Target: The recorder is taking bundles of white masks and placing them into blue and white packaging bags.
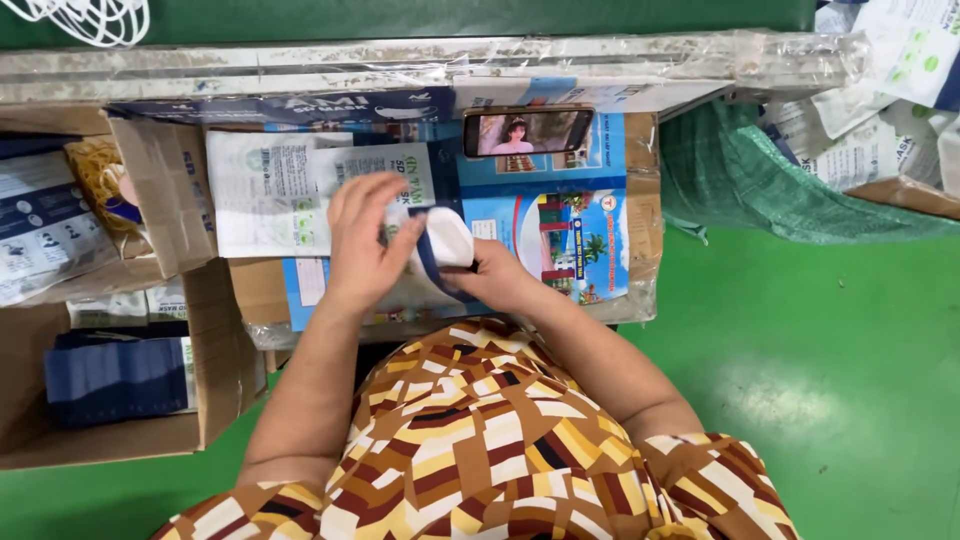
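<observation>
While gripped, mask stack (440, 240) (white) between 2 hands

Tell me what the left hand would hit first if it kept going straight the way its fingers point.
Likely the white packet lying flat just beyond the left hand, whose fingers point up and away from the body. Depth is unclear; the hand may pass above it.

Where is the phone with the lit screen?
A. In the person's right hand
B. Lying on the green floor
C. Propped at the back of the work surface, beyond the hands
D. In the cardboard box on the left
C: the phone stands at the far edge of the work surface, beyond the left hand and right hand, which hold a white mask.
</observation>
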